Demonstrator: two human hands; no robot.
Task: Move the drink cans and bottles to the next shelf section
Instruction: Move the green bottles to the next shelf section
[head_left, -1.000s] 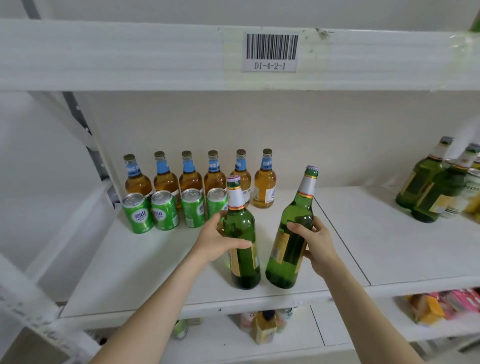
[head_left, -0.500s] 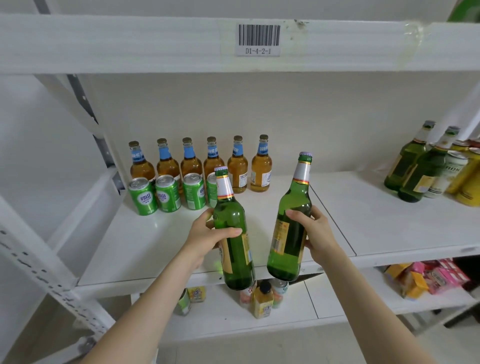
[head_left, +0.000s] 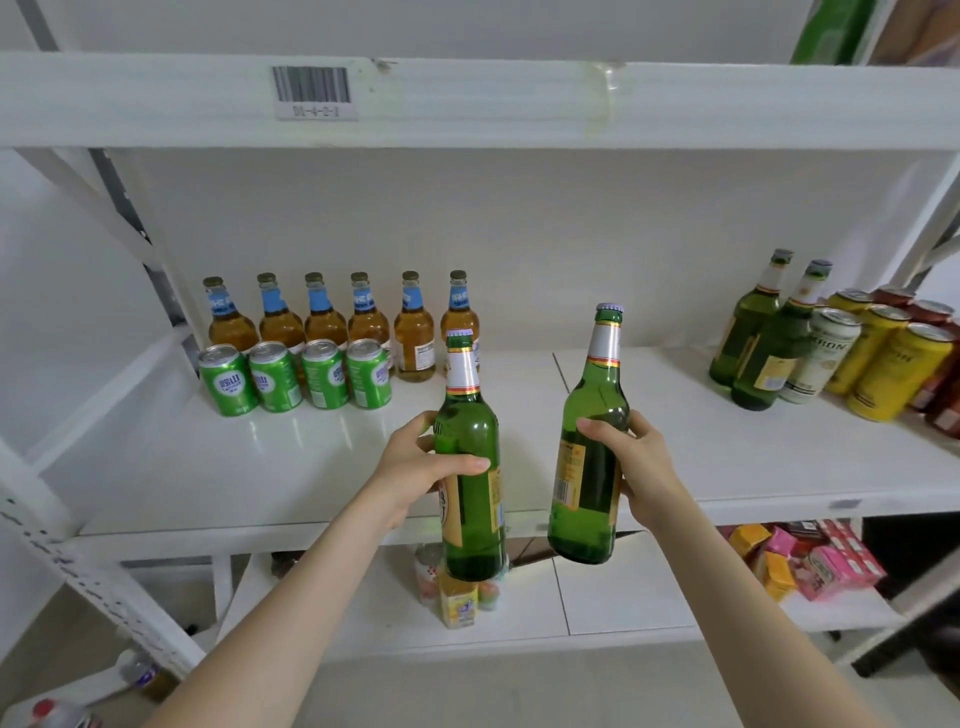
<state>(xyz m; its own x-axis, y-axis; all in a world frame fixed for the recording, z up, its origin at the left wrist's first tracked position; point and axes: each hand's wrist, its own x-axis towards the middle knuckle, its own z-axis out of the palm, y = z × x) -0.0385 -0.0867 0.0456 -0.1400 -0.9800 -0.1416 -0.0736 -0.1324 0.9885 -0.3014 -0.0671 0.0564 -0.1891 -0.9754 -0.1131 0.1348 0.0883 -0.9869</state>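
Note:
My left hand (head_left: 421, 465) grips a tall green glass bottle (head_left: 470, 530) by its body, held upright in front of the shelf edge. My right hand (head_left: 631, 460) grips a second green bottle (head_left: 589, 395), tilted slightly right, also off the shelf. On the left shelf section (head_left: 291, 467) stand several amber bottles with blue neck labels (head_left: 322, 317) in a back row and several green cans (head_left: 296, 376) in front of them. The right shelf section (head_left: 779, 457) holds two green bottles (head_left: 763, 338), a white can (head_left: 821, 356) and several yellow cans (head_left: 898, 369).
An upper shelf beam with a barcode label (head_left: 314, 93) runs overhead. A slanted white upright (head_left: 67, 561) stands at the left. The lower shelf holds a small yellow bottle (head_left: 457, 603) and pink and yellow boxes (head_left: 810, 556). Red cans (head_left: 943, 395) stand at the far right.
Both hands have lifted the two green bottles off the left section and drawn them out past the shelf's front edge, shifting a little to the right.

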